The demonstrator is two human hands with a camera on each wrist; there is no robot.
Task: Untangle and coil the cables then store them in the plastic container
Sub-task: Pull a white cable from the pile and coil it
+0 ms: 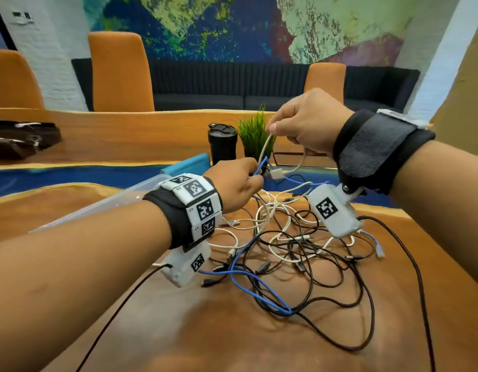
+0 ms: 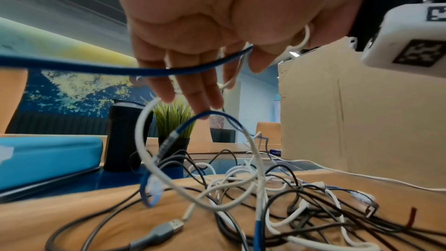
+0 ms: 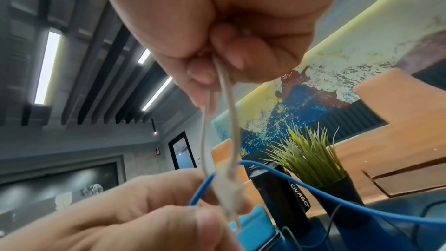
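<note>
Left hand (image 1: 236,183) pinching blue cable (image 1: 259,166), right hand (image 1: 307,122) pinching white cable (image 1: 264,147)

We seem to be in an office meeting room or lounge — a long wooden table (image 1: 178,130) with orange chairs (image 1: 119,73) drawn up behind it. Beyond the chairs a dark sofa (image 1: 232,87) runs along a wall painted with a bright mural (image 1: 205,25). On the table stand a potted plant (image 1: 255,132) and a black travel mug (image 1: 222,143) — overhead, strip lights (image 3: 48,68).

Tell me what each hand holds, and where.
Right hand pinches a white cable on a raised loop; left hand pinches the blue cable near where they cross.
</note>
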